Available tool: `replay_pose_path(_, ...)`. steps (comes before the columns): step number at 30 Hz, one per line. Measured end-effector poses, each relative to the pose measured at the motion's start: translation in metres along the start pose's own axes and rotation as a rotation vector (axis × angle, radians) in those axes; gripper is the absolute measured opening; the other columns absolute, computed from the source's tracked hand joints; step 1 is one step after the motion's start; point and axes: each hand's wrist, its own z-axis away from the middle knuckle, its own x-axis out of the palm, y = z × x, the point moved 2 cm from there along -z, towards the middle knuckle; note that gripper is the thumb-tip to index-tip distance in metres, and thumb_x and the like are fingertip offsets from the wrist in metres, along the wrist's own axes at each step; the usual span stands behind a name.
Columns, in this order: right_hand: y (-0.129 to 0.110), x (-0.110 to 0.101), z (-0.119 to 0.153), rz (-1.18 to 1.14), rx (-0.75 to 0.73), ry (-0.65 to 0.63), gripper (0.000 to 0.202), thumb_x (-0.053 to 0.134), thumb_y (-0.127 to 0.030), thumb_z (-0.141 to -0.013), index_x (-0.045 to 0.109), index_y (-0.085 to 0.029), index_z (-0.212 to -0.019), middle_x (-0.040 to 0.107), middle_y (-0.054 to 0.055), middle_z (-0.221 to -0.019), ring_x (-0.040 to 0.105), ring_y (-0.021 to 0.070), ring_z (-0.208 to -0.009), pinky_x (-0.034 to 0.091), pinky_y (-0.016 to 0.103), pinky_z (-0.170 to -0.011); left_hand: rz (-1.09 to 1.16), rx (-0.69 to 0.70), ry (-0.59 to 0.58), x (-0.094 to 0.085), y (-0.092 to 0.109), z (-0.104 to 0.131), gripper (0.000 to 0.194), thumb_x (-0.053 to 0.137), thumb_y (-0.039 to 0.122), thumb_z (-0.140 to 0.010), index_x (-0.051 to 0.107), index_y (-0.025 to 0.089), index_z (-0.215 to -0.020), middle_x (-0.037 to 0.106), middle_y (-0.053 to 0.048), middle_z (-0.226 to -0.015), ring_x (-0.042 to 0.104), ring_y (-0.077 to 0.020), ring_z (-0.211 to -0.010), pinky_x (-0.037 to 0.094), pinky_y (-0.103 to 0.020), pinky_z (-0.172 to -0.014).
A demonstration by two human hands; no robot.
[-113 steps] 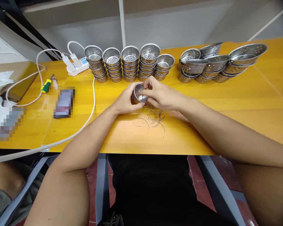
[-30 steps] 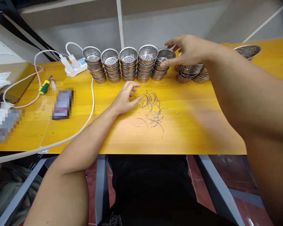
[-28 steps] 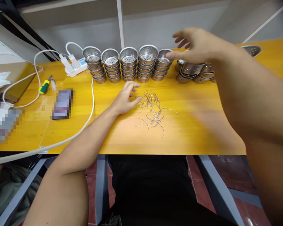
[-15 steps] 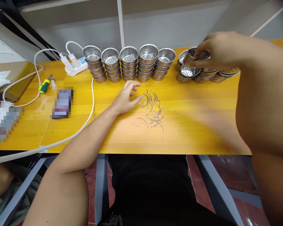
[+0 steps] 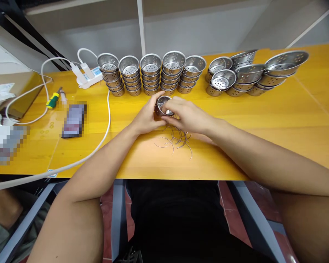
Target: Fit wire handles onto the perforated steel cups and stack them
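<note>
A small perforated metal cup (image 5: 160, 103) is held between my hands over the middle of the table, its mouth tipped up toward me. My right hand (image 5: 190, 114) grips its near right rim, with fingers reaching inside and the thumb outside. Around the cup's left side curves my left hand (image 5: 146, 117), fingers behind and thumb in front. Below them lie several thin curved wire pieces (image 5: 191, 150), partly covered by my right hand. Behind my hands stand several stacks of matching perforated cups (image 5: 150, 67) in a row.
More cup stacks (image 5: 249, 75) stand at the back right, some leaning. At left are a power strip (image 5: 91, 77) with white cables, a green-and-yellow screwdriver (image 5: 53, 100), a phone (image 5: 74, 120) and a cardboard box (image 5: 30, 91). Another person's knee (image 5: 5, 201) shows at lower left.
My right hand has brought a cup from the stacks at the back right to the middle, above the wires. My left hand, empty before, now closes around its left side.
</note>
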Motion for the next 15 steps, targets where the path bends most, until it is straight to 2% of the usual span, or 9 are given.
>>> replay_pose_path(1, 0.001, 0.006, 0.000, -0.026, 0.001, 0.017, 0.009, 0.073, -0.032, -0.112, 0.069, -0.026, -0.118, 0.082, 0.013, -0.117, 0.077, 0.0365, -0.113, 0.064, 0.052, -0.102, -0.021, 0.031, 0.005, -0.002, -0.004, -0.001, 0.128, 0.093, 0.092, -0.095, 0.036, 0.029, -0.190, 0.059, -0.021, -0.188, 0.066, -0.0466, -0.174, 0.057, -0.065, -0.149)
replay_pose_path(3, 0.003, 0.013, 0.002, -0.106, 0.019, 0.064, 0.033, 0.077, -0.030, -0.110, 0.070, -0.026, -0.142, 0.083, 0.011, -0.121, 0.078, 0.0338, -0.111, 0.066, 0.051, -0.104, -0.062, 0.075, 0.026, -0.005, -0.010, -0.002, 0.122, 0.098, 0.085, -0.094, 0.042, 0.028, -0.186, 0.061, -0.020, -0.183, 0.064, -0.0471, -0.174, 0.054, -0.064, -0.151)
replay_pose_path(5, 0.004, 0.014, 0.003, -0.192, 0.038, 0.119, 0.051, 0.080, -0.036, -0.111, 0.066, -0.027, -0.159, 0.083, 0.008, -0.119, 0.077, 0.0290, -0.103, 0.067, 0.046, -0.099, -0.098, 0.091, 0.053, -0.007, -0.011, -0.004, 0.107, 0.098, 0.073, -0.097, 0.049, 0.029, -0.181, 0.063, -0.018, -0.176, 0.066, -0.0452, -0.169, 0.054, -0.063, -0.149)
replay_pose_path(8, 0.009, 0.013, 0.005, -0.251, 0.065, 0.191, 0.045, 0.080, -0.053, -0.119, 0.070, -0.027, -0.155, 0.078, 0.003, -0.106, 0.069, 0.0226, -0.088, 0.064, 0.039, -0.085, -0.113, 0.115, 0.076, -0.008, -0.004, -0.007, 0.084, 0.092, 0.053, -0.100, 0.054, 0.030, -0.171, 0.065, -0.015, -0.167, 0.069, -0.0415, -0.161, 0.058, -0.061, -0.144)
replay_pose_path(10, 0.013, 0.011, 0.005, -0.260, 0.079, 0.220, 0.046, 0.077, -0.059, -0.123, 0.071, -0.028, -0.156, 0.074, 0.002, -0.101, 0.065, 0.0213, -0.083, 0.061, 0.037, -0.079, -0.091, 0.140, 0.066, -0.007, 0.001, -0.007, 0.079, 0.088, 0.042, -0.098, 0.053, 0.031, -0.168, 0.068, -0.014, -0.162, 0.071, -0.0395, -0.156, 0.061, -0.059, -0.137)
replay_pose_path(13, 0.019, 0.004, 0.004, -0.217, 0.016, 0.242, 0.044, 0.072, -0.056, -0.127, 0.073, -0.032, -0.164, 0.075, 0.004, -0.106, 0.066, 0.0233, -0.085, 0.064, 0.040, -0.083, -0.029, 0.132, 0.026, -0.002, 0.004, -0.006, 0.084, 0.087, 0.038, -0.092, 0.051, 0.029, -0.167, 0.071, -0.013, -0.157, 0.076, -0.0370, -0.147, 0.065, -0.054, -0.126)
replay_pose_path(15, 0.021, -0.003, 0.003, -0.150, -0.087, 0.235, 0.032, 0.068, -0.047, -0.129, 0.081, -0.032, -0.154, 0.078, 0.007, -0.111, 0.069, 0.0244, -0.091, 0.065, 0.042, -0.090, 0.044, 0.112, 0.022, 0.001, 0.006, -0.005, 0.088, 0.091, 0.043, -0.089, 0.049, 0.029, -0.165, 0.072, -0.013, -0.154, 0.078, -0.0346, -0.140, 0.067, -0.049, -0.119)
